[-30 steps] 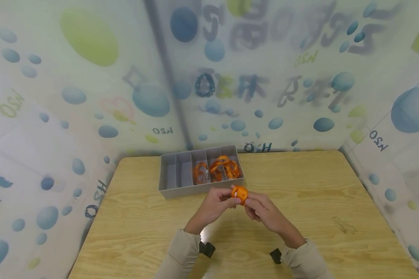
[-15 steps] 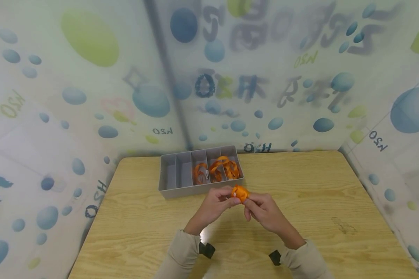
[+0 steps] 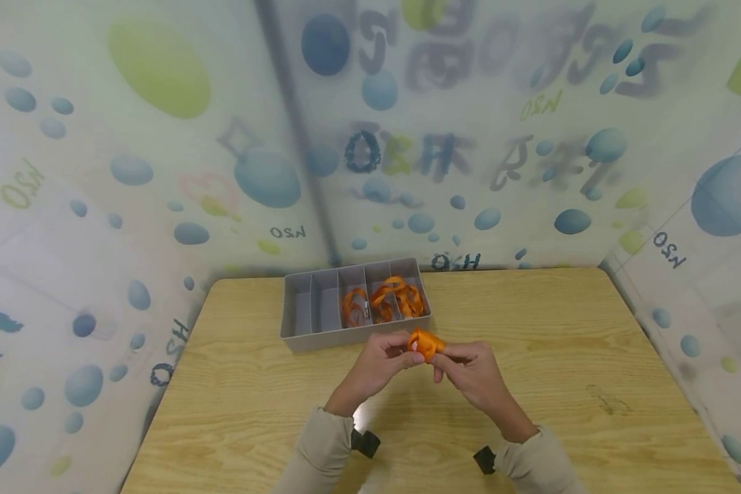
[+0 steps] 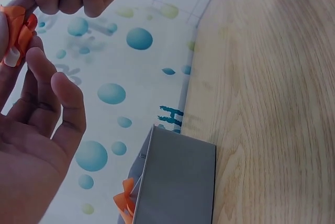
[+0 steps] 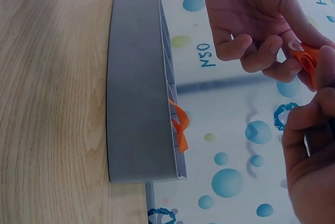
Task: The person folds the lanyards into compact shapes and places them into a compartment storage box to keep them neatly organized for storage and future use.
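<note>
A rolled-up orange lanyard (image 3: 425, 344) is held between both hands above the table, just in front of the grey box. My left hand (image 3: 379, 363) pinches its left side between thumb and fingers. On the other side, my right hand (image 3: 474, 376) grips the roll with thumb and index finger. A small white piece shows on the lanyard (image 4: 18, 35) in the left wrist view. In the right wrist view the lanyard (image 5: 308, 60) is partly hidden by the fingers.
A grey divided box (image 3: 330, 337) stands at the back of the wooden table (image 3: 562, 329). Loose orange lanyards (image 3: 401, 298) lie in its right-hand compartments, one with a metal clip. A patterned wall (image 3: 488, 123) rises behind the table.
My right hand has turned and shifted slightly, and the orange lanyard now looks like a longer roll pointing toward it. The left hand and box have stayed in place.
</note>
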Available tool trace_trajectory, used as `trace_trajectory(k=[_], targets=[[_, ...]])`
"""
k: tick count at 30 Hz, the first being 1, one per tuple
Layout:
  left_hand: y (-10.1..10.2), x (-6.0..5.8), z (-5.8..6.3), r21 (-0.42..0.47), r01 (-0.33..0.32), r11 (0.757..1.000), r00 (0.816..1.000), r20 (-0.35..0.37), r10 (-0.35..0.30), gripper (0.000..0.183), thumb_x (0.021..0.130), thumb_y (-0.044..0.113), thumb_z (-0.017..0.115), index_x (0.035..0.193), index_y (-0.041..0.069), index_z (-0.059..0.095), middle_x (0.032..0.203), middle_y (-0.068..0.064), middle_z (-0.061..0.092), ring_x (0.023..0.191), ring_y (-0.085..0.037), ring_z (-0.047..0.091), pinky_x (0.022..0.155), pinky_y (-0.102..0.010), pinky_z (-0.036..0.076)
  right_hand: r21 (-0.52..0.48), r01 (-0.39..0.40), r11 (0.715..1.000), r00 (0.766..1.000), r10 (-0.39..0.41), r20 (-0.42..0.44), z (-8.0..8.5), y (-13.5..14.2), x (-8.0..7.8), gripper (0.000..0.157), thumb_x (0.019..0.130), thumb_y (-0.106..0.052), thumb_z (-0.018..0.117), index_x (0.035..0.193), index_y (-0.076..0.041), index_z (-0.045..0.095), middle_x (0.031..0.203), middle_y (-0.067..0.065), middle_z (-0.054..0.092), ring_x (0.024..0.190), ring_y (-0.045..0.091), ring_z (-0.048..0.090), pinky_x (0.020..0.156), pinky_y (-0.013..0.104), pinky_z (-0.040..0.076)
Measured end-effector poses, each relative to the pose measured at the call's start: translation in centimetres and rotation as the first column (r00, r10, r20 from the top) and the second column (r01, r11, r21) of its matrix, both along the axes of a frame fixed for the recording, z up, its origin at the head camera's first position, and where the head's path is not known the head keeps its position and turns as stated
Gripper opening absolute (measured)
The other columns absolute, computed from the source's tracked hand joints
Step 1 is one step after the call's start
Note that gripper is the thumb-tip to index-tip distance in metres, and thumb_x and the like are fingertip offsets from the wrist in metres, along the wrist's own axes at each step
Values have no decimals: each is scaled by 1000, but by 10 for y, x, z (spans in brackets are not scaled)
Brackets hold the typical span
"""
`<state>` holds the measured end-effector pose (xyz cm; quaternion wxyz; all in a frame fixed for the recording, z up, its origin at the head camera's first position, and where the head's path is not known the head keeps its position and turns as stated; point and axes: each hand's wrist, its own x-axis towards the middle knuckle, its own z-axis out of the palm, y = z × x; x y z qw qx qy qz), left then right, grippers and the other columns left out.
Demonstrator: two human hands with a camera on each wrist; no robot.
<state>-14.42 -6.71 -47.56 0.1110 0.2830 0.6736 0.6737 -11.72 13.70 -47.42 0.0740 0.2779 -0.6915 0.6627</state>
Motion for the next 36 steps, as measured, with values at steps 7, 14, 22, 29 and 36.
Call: trace_trajectory(k=[7, 14, 22, 29, 36], targets=[[0, 1, 1, -36, -76, 996, 997, 23, 77, 22, 96, 17, 67, 104, -4, 71, 96, -13, 69, 75, -16, 60, 68, -26, 51, 17, -56, 998, 998, 55, 22, 2, 0, 0, 20, 97, 11, 52, 93, 3, 70, 66, 9, 63, 40, 12, 36, 34, 24, 32], [-1, 0, 2, -39, -151, 988, 988, 3, 151, 17, 94, 11, 68, 101, -4, 73, 93, -14, 70, 75, -14, 61, 69, -30, 54, 47, -47, 998, 998, 45, 36, 5, -4, -1, 34, 101, 11, 43, 84, -4, 69, 61, 4, 59, 42, 12, 39, 35, 23, 31], [-1, -3, -1, 10, -171, 985, 984, -52, 171, 18, 94, 16, 70, 98, -1, 74, 84, -7, 68, 71, -11, 57, 64, -26, 51, -13, 90, 996, 996, -90, 3, 0, -9, -2, 21, 94, 15, 55, 88, 3, 72, 61, 7, 63, 38, 10, 38, 32, 22, 29], [-6, -8, -2, -1, -190, 982, 981, -42, 189, 15, 94, 13, 69, 99, -1, 74, 90, -8, 71, 76, -13, 62, 68, -28, 53, 13, 176, 984, 983, -177, 52, 0, -11, -6, 12, 90, 11, 65, 92, 4, 74, 62, 10, 64, 38, 8, 39, 33, 22, 33], [-17, -15, -3, 11, -347, 938, 937, -43, 347, 11, 92, 2, 70, 86, -8, 69, 76, -6, 64, 65, -9, 53, 60, -21, 46, 161, 290, 943, 950, -305, 72, 14, -16, -10, 11, 93, 5, 65, 100, 6, 73, 74, 14, 68, 54, 6, 52, 47, 24, 46]])
